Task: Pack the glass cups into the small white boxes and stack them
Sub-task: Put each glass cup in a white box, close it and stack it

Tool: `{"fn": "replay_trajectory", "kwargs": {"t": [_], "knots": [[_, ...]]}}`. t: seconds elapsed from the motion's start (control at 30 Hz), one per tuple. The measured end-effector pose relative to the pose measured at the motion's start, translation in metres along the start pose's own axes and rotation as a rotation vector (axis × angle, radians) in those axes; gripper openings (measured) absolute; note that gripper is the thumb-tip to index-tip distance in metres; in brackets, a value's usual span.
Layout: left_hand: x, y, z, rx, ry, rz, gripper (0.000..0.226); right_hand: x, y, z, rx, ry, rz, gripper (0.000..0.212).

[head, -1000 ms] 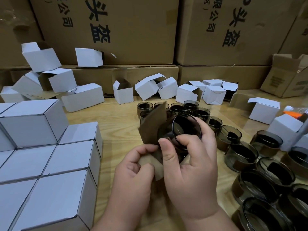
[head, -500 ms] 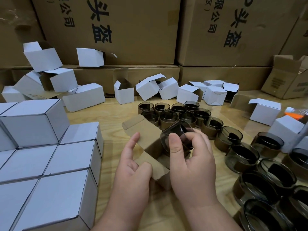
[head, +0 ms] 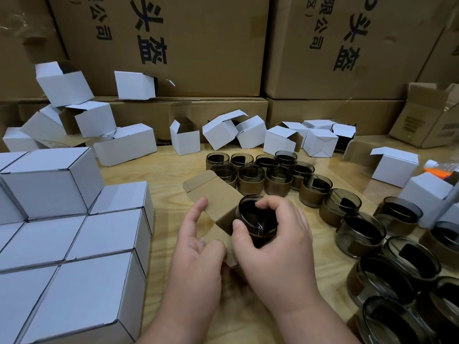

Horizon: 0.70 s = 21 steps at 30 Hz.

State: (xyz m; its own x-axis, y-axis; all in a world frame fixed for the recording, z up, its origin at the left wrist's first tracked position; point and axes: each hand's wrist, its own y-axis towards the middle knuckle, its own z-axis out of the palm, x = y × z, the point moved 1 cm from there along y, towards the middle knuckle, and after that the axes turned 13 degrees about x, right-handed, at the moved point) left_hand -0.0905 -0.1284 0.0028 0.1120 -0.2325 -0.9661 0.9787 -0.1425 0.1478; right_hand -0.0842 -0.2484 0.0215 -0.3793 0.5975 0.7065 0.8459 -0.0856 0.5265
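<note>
My right hand (head: 278, 247) grips a dark smoked glass cup (head: 258, 222) by its rim and side, sunk partly into the mouth of a small open box (head: 216, 194) whose brown inner flaps show. My left hand (head: 196, 249) holds that box from the left, index finger laid along the raised lid flap and thumb on a side flap. The box body is mostly hidden under my hands. Closed white boxes (head: 99, 234) are stacked in rows at the left. Several more glass cups (head: 275, 180) with brown sleeves stand in a band from the centre to the lower right.
Several open white boxes (head: 221, 132) lie scattered along the back of the wooden table (head: 164, 175). Large brown cartons (head: 198, 45) wall off the rear. An open brown carton (head: 427, 120) sits at the far right, with an orange-and-white object (head: 439, 170) beneath it.
The cup was held tilted above the box a second ago. My right hand has brought it down into the box opening, and the lid flap has swung back to the left.
</note>
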Motion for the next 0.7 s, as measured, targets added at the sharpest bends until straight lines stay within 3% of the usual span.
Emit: {"fn": "replay_trajectory", "kwargs": {"t": [0.3, 0.53, 0.7], "knots": [[0.002, 0.0, -0.001, -0.008, -0.022, 0.026, 0.074, -0.005, 0.001, 0.004, 0.081, -0.038, 0.015, 0.03], [0.001, 0.002, -0.002, -0.028, -0.114, 0.101, 0.069, -0.019, 0.003, 0.004, -0.065, 0.435, 0.271, 0.059], [0.0, 0.003, -0.002, -0.067, -0.172, 0.176, 0.054, -0.014, 0.0, 0.005, -0.089, 0.506, 0.147, 0.039]]}}
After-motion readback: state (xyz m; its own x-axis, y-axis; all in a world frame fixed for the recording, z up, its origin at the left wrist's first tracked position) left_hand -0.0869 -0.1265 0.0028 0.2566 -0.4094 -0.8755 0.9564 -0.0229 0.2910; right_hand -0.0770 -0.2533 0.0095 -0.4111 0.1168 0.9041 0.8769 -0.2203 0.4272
